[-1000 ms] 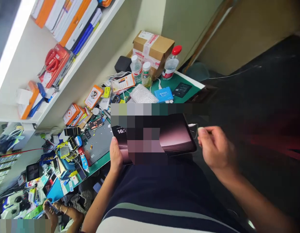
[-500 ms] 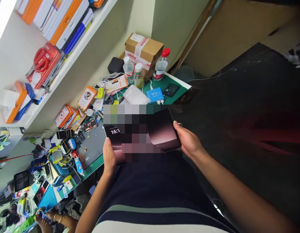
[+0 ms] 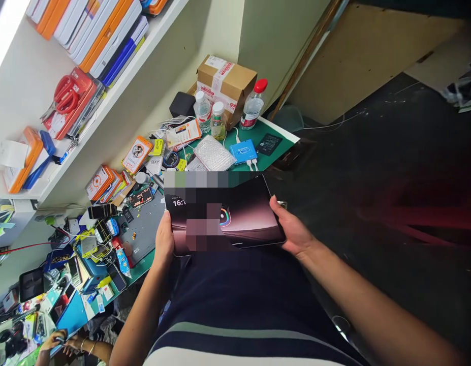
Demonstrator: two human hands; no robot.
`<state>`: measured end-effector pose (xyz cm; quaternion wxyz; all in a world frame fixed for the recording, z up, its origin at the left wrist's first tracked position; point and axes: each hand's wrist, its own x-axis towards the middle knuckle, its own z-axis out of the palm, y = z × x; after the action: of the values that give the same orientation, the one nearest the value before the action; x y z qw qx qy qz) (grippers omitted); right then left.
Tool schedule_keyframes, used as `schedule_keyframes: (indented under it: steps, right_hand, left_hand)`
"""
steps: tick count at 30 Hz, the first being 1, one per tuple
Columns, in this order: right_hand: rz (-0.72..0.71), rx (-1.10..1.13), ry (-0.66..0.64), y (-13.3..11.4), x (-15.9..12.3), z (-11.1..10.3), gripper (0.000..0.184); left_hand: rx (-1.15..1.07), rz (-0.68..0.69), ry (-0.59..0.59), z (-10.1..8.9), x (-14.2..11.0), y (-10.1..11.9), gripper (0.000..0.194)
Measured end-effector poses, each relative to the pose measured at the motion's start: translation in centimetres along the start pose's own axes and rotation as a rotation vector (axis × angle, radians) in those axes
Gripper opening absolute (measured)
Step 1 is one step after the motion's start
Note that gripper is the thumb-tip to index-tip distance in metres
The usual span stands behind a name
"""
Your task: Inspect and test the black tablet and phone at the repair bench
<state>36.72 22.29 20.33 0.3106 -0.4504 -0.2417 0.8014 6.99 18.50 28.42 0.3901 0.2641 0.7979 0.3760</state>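
I hold a dark tablet (image 3: 245, 216) flat in front of my chest, its screen lit with a clock at the left and a coloured ring near the middle. My left hand (image 3: 164, 242) grips its left edge, thumb over the screen corner. My right hand (image 3: 292, 230) cups the right edge, thumb along the side. A small white plug (image 3: 282, 204) shows just beyond my right thumb. Part of the screen is blurred out.
A crowded green workbench (image 3: 277, 148) lies behind the tablet, with a cardboard box (image 3: 225, 84), several bottles (image 3: 253, 104), a blue box (image 3: 243, 151), bubble wrap (image 3: 213, 153) and phone parts. White shelves (image 3: 117, 96) hang over it. Another person's hands (image 3: 63, 343) work at the lower left. Dark floor (image 3: 391, 168) lies right.
My right hand, holding a white cable end beside the tablet a second ago, has come in and taken the tablet's right edge. The tablet has levelled out, showing more of the screen.
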Motion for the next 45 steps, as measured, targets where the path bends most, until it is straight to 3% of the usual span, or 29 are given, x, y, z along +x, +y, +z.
schedule_keyframes:
  steps: [2,5,7,10,12,14,16,19,20,21,22,24,27,28,30,32,36,40,42,45]
  right_hand:
    - [-0.032,-0.007,0.038,0.4,-0.1,0.4,0.075]
    - [-0.026,0.048,0.096,1.2,-0.1,0.8,0.074]
    - [0.002,0.110,0.119,1.5,-0.1,0.8,0.070]
    - [0.051,0.237,0.149,1.8,-0.1,0.7,0.065]
    - [0.098,0.342,0.179,1.8,-0.3,0.6,0.060]
    - [0.144,0.429,0.207,1.7,-0.5,0.5,0.055]
    - [0.167,0.481,0.210,1.8,-0.6,0.3,0.053]
    - [0.138,0.502,0.190,1.8,-0.7,0.1,0.056]
    - [0.127,0.504,0.181,1.8,-0.8,0.1,0.057]
    - [0.119,0.509,0.175,1.8,-0.8,0.0,0.058]
    - [0.118,0.518,0.171,1.7,-0.8,0.0,0.058]
    - [0.133,0.543,0.167,1.5,-0.8,0.1,0.057]
    - [0.156,0.564,0.173,1.1,-0.8,0.2,0.057]
    - [0.166,0.567,0.165,1.0,-0.8,0.2,0.058]
    - [0.186,0.568,0.127,0.7,-0.9,0.1,0.061]
    - [0.204,0.567,0.091,0.5,-0.9,-0.1,0.063]
    - [0.208,0.558,0.099,0.3,-0.9,-0.4,0.059]
    - [0.122,0.493,0.120,0.3,-0.7,-0.8,0.054]
    - [0.046,0.419,0.174,0.7,-0.8,-1.3,0.052]
    - [-0.033,0.199,0.381,1.6,-1.3,-2.6,0.055]
  left_hand:
    - [0.050,0.087,-0.040,-0.5,-0.5,0.8,0.047]
    - [0.240,0.495,-0.116,-0.9,-2.8,1.9,0.049]
    - [0.398,0.774,-0.375,-0.7,-4.4,2.5,0.042]
    - [0.611,1.015,-0.872,0.2,-5.2,3.1,0.033]
    - [0.764,1.137,-1.000,0.8,-4.1,3.5,0.042]
    - [0.884,1.211,-0.970,0.9,-2.0,3.8,0.047]
    - [0.898,1.132,-0.713,0.3,0.6,4.2,0.045]
    - [0.569,0.746,-0.086,-1.1,4.4,4.5,0.053]
    - [0.427,0.624,0.022,-1.3,5.2,4.4,0.059]
    - [0.343,0.546,0.057,-1.3,5.7,4.2,0.065]
    - [0.281,0.483,0.025,-1.1,5.9,3.9,0.069]
    - [0.137,0.310,-0.172,-0.2,5.3,2.9,0.071]
    - [-0.390,-0.170,-0.506,1.6,3.2,1.4,0.059]
    - [-0.563,-0.297,-0.563,1.9,2.5,1.1,0.058]
    - [-0.777,-0.427,-0.595,1.9,1.3,0.7,0.064]
    - [-0.831,-0.484,-0.581,1.2,0.5,0.4,0.067]
    - [-0.720,-0.577,-0.490,-0.1,-0.6,0.0,0.050]
    - [-0.694,-0.544,-0.442,0.1,-1.5,0.0,0.051]
    - [-0.711,-0.503,-0.467,0.3,-1.9,0.2,0.054]
    - [-0.753,-0.441,-0.530,0.4,-2.1,0.2,0.058]
